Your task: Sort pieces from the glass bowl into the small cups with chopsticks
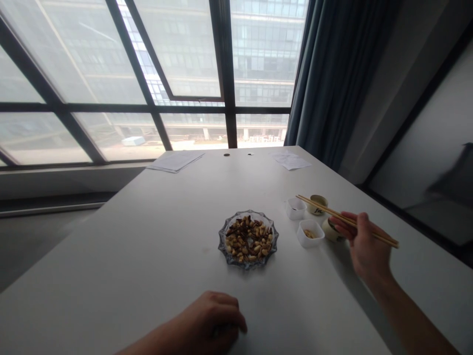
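Observation:
My right hand (369, 246) is closed around a pair of wooden chopsticks (325, 209), whose tips hover over a small white square container (295, 209). No item shows between the tips. Nearer me, a second white square container (310, 233) holds a few pale nuts. Behind these stand two small ceramic cups, a far one (318, 205) with dark lettering and a near one (331, 230) partly covered by my fingers. A scalloped glass bowl (248, 266) is filled with mixed nuts (249, 239). In front of it my left hand (216, 318) rests with curled fingers, their inside hidden.
A stack of white paper (176, 160) lies at the far left of the white table (148, 256), with loose sheets (290, 160) at the far right. Two round holes, one dark (226, 155), sit near the far edge. Windows and a dark curtain (332, 79) rise behind.

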A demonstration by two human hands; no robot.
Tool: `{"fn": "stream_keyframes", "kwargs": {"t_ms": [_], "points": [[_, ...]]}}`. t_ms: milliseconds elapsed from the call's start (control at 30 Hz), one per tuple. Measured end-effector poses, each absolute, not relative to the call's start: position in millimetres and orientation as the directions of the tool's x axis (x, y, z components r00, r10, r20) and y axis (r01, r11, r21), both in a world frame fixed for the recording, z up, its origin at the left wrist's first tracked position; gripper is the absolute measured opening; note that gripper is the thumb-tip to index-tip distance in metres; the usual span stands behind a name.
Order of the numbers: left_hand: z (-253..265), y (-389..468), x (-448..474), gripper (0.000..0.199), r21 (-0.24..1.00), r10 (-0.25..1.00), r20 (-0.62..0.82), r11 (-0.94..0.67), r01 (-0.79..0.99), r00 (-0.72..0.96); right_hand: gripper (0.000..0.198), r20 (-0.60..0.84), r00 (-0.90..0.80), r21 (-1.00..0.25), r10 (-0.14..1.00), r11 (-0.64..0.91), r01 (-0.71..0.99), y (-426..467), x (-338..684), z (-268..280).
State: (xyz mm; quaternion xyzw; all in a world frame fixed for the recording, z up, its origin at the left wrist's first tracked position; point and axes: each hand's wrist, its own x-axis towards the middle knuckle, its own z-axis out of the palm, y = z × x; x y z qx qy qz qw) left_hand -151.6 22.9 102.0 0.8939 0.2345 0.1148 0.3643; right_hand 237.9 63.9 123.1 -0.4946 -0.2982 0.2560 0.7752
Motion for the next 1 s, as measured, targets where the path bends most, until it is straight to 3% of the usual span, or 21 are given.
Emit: {"fn": "stream_keyframes", "kwargs": {"t_ms": [200, 367, 533, 767, 1000], "points": [[103.4, 21.8, -151.2, 0.035, 0.712, 0.502, 0.051, -0.625, 0.322, 0.863, 0.049, 0.266, 0.627, -0.922, 0.732, 0.384, -0.056, 55.4, 222.1, 126.6], [102.7, 21.9, -150.9, 0.035, 0.699, 0.501, 0.037, -0.631, 0.336, 0.865, 0.045, 0.356, 0.378, -0.929, 0.855, 0.367, 0.044, 43.3, 192.2, 122.7], [103.0, 21.9, -151.2, 0.035, 0.7, 0.496, 0.038, -0.632, 0.331, 0.867, 0.042, 0.328, 0.176, -0.944, 0.928, 0.326, 0.04, 39.6, 169.5, 110.0], [104.0, 22.4, -151.6, 0.031, 0.701, 0.488, 0.042, -0.636, 0.323, 0.872, 0.037, 0.328, 0.043, -0.944, 0.944, 0.326, 0.052, 42.8, 160.7, 100.5], [104.0, 22.7, -150.6, 0.027, 0.698, 0.478, 0.052, -0.645, 0.311, 0.877, 0.036, 0.343, -0.029, -0.921, 0.939, 0.343, 0.184, 36.8, 153.9, 111.7]]}}
